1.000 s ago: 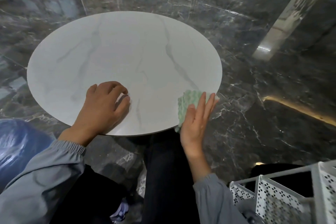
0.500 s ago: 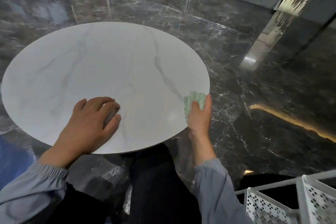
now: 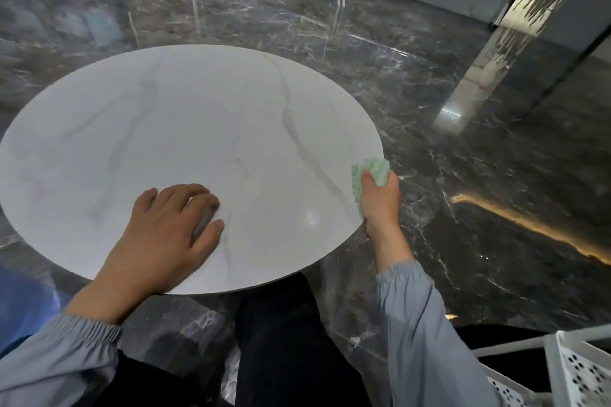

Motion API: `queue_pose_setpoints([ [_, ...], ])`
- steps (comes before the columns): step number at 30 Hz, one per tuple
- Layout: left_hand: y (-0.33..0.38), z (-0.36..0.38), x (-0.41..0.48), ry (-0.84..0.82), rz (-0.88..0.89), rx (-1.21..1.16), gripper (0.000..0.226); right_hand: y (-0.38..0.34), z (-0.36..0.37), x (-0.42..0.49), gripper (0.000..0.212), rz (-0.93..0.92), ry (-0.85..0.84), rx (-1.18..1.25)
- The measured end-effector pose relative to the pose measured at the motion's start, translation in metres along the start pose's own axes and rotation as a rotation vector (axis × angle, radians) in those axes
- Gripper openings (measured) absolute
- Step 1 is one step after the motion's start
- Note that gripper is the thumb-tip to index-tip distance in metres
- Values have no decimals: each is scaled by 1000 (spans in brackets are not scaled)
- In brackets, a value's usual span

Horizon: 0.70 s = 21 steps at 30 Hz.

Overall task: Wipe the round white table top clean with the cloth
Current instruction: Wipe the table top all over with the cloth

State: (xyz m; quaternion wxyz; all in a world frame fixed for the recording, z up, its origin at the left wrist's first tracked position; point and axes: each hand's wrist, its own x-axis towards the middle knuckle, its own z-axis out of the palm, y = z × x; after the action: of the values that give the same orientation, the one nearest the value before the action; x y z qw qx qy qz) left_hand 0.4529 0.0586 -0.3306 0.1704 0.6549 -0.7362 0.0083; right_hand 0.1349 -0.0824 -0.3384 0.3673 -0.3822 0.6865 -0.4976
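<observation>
Head view: a green-and-white cloth [image 3: 372, 172] is bunched in the right hand [image 3: 378, 200], fingers curled round it, at the right rim of the round white marble-veined table top [image 3: 198, 129]; the left hand [image 3: 165, 238] rests on the near part, fingers loosely bent, holding nothing, above dark marble floor [image 3: 496, 208] and a white perforated basket [image 3: 578, 370]

one head-worn camera looks forward and down from close above the near table top [image 3: 185, 129].
</observation>
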Motion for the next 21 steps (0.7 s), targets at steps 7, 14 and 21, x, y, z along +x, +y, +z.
queue_pose_setpoints([
  [7, -1, 2, 1, 22, 5, 0, 43, 11, 6, -47, 70, -74, -16, -148],
  [14, 1, -3, 10, -82, -32, -5, 43, -7, -1, 9, 54, -121, -92, -292],
  [21, 38, 7, 56, -147, 13, 22, 46, 5, 1, 40, 32, -5, -33, -80],
])
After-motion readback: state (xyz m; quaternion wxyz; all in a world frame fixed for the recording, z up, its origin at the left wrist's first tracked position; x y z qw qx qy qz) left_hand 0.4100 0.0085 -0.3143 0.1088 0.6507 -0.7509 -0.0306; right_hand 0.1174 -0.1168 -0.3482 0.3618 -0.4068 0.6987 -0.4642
